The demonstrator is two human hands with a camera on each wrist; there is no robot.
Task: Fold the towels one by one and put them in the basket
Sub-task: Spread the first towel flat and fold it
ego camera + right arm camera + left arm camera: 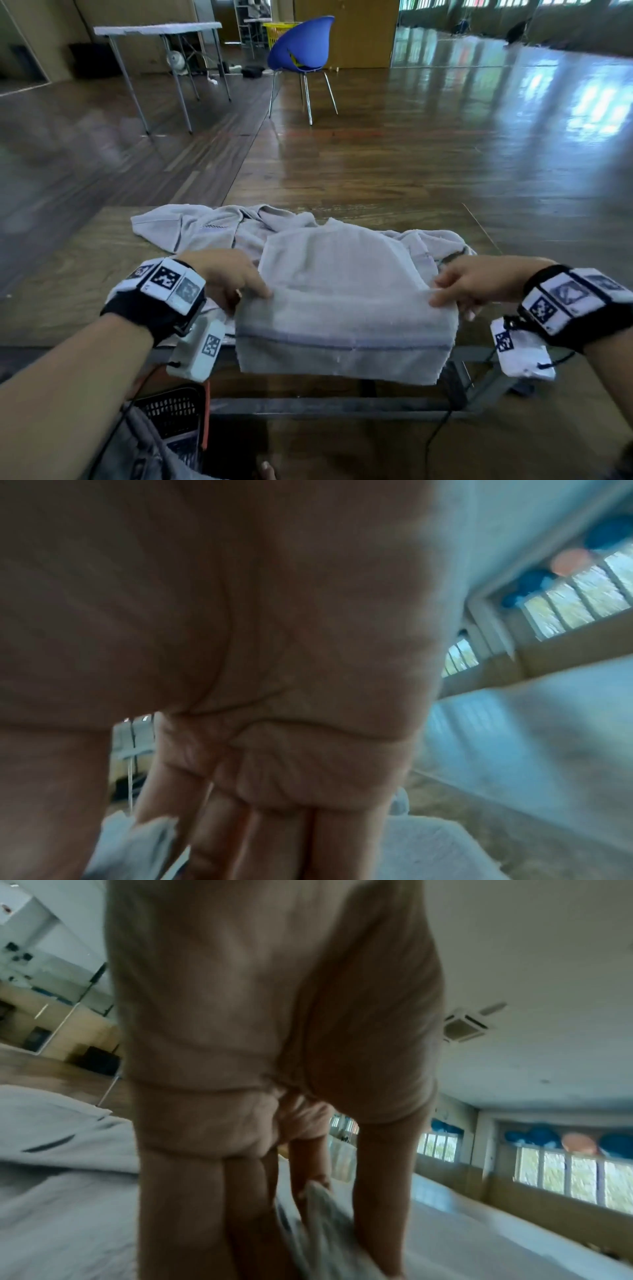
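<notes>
A light grey towel (342, 301) with a dark stripe lies partly folded at the near edge of the wooden table (78, 274), its near part hanging over the edge. My left hand (239, 284) pinches the fold at its left end, and my right hand (455, 287) pinches the right end. The left wrist view shows towel cloth (325, 1221) between thumb and fingers. In the right wrist view the towel's edge (150, 834) sits by the thumb. More crumpled towels (198, 229) lie behind. A black basket (174, 414) stands on the floor below my left arm.
Beyond the table is open wooden floor with a blue chair (301, 48) and a folding table (157, 31) far back. The table's metal frame (329, 407) runs under the near edge.
</notes>
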